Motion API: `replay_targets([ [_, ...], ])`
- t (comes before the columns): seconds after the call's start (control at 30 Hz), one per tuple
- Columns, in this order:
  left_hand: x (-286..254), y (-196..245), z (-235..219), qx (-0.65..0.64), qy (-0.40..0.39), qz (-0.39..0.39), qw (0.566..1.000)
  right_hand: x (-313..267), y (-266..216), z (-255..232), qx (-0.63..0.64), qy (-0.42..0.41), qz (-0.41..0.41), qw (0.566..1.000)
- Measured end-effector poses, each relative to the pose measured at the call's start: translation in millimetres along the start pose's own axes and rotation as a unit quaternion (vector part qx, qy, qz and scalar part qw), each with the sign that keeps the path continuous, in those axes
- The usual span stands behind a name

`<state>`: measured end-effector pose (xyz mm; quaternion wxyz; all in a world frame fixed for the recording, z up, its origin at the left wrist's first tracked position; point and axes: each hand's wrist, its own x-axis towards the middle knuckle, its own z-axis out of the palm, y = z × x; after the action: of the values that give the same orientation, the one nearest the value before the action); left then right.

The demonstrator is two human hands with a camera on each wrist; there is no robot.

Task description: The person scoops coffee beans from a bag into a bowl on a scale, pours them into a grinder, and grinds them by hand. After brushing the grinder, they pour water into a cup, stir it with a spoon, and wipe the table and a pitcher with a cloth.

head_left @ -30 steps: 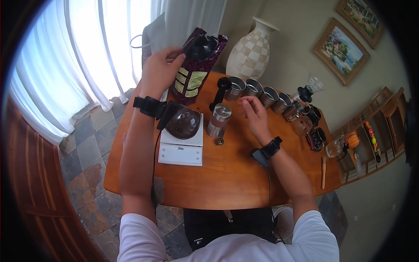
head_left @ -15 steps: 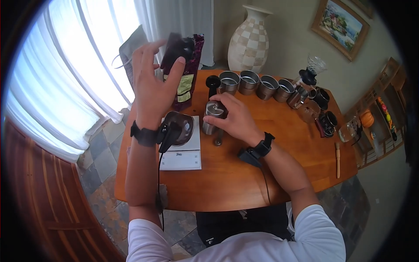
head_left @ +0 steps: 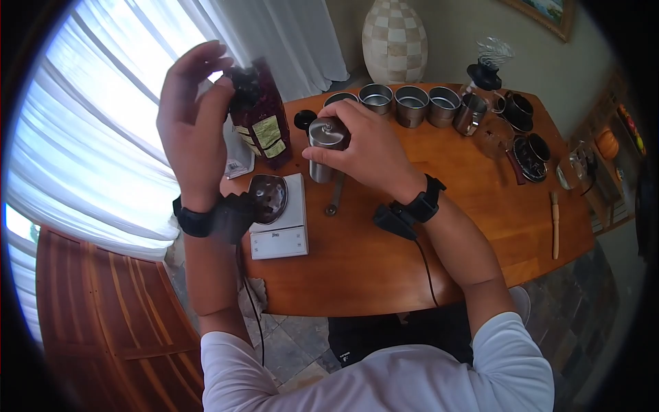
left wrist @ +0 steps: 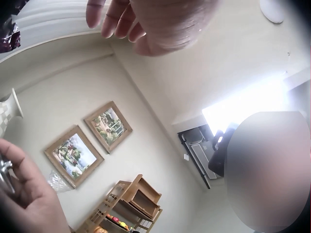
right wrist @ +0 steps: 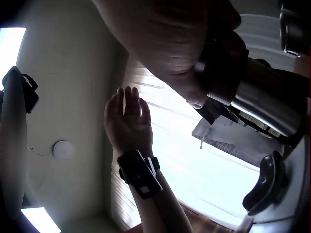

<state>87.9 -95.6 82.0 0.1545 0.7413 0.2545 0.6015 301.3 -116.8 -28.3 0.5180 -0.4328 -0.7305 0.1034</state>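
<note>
My right hand [head_left: 371,147] grips the upper part of a steel hand coffee grinder [head_left: 320,171], thumb on the near side. The grinder's cylinder [right wrist: 267,104] also shows in the right wrist view, partly behind the hand. A metal crank handle [head_left: 334,199] with a round knob lies on the table beside the grinder. My left hand [head_left: 192,134] is raised at the left with fingers extended, holding nothing; the right wrist view shows its palm [right wrist: 129,124]. In the head view it overlaps the left edge of an open purple coffee bag [head_left: 268,134].
A dark oval dish [head_left: 268,199] sits on a white scale [head_left: 280,242]. Several steel cups [head_left: 412,106] line the back edge. A steel pitcher [head_left: 471,115], a glass dripper [head_left: 493,55] and a wooden-handled brush [head_left: 555,226] stand or lie at the right.
My left hand has let go of the bag's top edge and moved left, fingers spread. My right hand has come over and taken hold of the grinder. The head view has shifted.
</note>
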Motion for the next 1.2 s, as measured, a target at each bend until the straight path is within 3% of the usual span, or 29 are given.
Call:
replay_targets([
  [0.1,-46,-6,16,-0.017,-0.107,-0.038,0.993,4,-4,-20,0.001,0.021,-0.001,1.0],
  [0.13,-65,11,27,-0.012,-0.135,-0.13,0.982,5,-4,-26,-0.01,0.023,0.001,1.0],
  [0.17,-83,3,37,-0.014,-0.168,-0.132,0.977,4,-5,-31,-0.008,0.025,-0.001,1.0],
  [0.27,-129,-9,76,-0.008,-0.165,-0.163,0.973,-3,-13,-35,-0.034,0.015,-0.016,0.999],
  [0.37,-144,-12,106,0.021,-0.082,-0.187,0.979,-15,-26,-39,-0.01,-0.032,-0.01,0.999],
  [0.43,-152,-21,119,-0.062,-0.096,-0.296,0.948,-32,-21,-43,-0.054,-0.015,-0.02,0.998],
  [0.47,-158,-20,126,-0.068,-0.081,-0.296,0.949,-41,-21,-49,-0.06,-0.027,-0.03,0.997],
  [0.53,-171,-13,140,0.021,-0.104,-0.219,0.97,-60,-20,-64,-0.201,-0.064,0.023,0.977],
  [0.6,-181,-8,151,0.062,-0.103,-0.206,0.971,-83,-9,-74,-0.233,-0.093,0.031,0.968],
  [0.67,-190,-8,160,0.145,-0.215,-0.193,0.946,-106,7,-76,-0.266,-0.116,0.045,0.956],
  [0.7,-197,-12,165,0.136,-0.213,-0.162,0.954,-117,16,-75,-0.236,-0.09,0.048,0.966],
  [0.77,-198,-8,167,0.132,-0.232,-0.177,0.947,-121,23,-78,-0.207,-0.068,0.048,0.975],
  [0.83,-199,-7,165,0.127,-0.258,-0.194,0.938,-124,25,-79,-0.153,-0.046,-0.006,0.987],
  [0.87,-200,-9,163,0.078,-0.268,-0.182,0.943,-125,24,-79,-0.153,-0.049,-0.002,0.987],
  [0.93,-200,-14,159,0.019,-0.278,-0.171,0.945,-122,24,-84,-0.108,-0.054,-0.078,0.99],
  [1.0,-202,-19,154,-0.19,-0.349,-0.231,0.888,-121,27,-88,-0.073,-0.052,-0.097,0.991],
  [1.03,-203,-20,150,-0.2,-0.35,-0.23,0.886,-122,27,-90,-0.032,-0.045,-0.12,0.991],
  [1.07,-203,-20,144,-0.257,-0.374,-0.277,0.847,-125,26,-95,-0.041,-0.047,-0.117,0.991],
  [1.1,-202,-20,142,-0.311,-0.393,-0.323,0.803,-127,25,-100,0.047,-0.002,-0.05,0.998],
  [1.13,-201,-19,141,-0.315,-0.393,-0.319,0.803,-127,25,-103,0.137,0.045,0.015,0.989],
  [1.2,-200,-19,139,-0.319,-0.348,-0.29,0.833,-125,38,-102,0.181,0.075,0.027,0.98],
])
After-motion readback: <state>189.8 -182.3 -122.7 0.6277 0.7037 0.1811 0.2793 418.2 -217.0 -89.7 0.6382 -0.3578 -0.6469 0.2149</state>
